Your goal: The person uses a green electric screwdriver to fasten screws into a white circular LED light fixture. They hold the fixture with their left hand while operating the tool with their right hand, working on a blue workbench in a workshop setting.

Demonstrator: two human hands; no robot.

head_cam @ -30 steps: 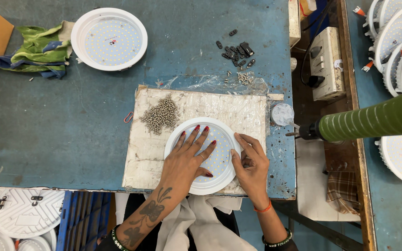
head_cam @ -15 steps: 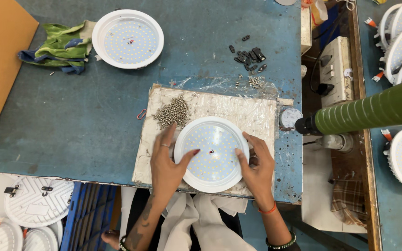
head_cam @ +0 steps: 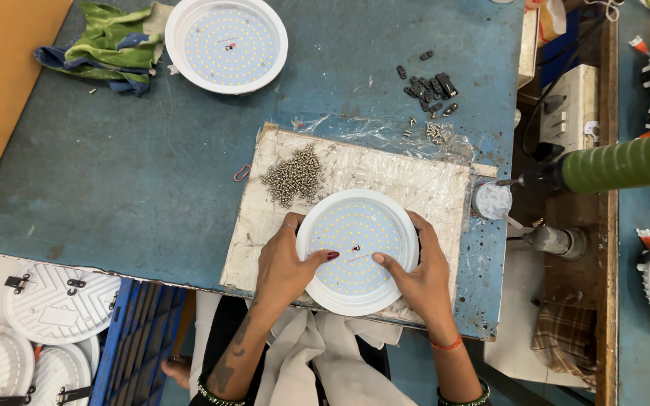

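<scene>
A round white LED downlight lies face up on a pale work board on the blue table. My left hand grips its left rim, thumb resting on the dotted LED plate. My right hand grips the right rim, thumb also pressing on the plate near the small red and black wires at its centre. A heap of small metal screws sits on the board just above and left of the light.
A second downlight and a green and blue rag lie at the table's far side. Black clips are scattered right of them. A green-handled tool hangs at the right; more light housings are stacked lower left.
My left hand slid off the light's face to its left rim. Both thumbs have come in toward the centre of the plate.
</scene>
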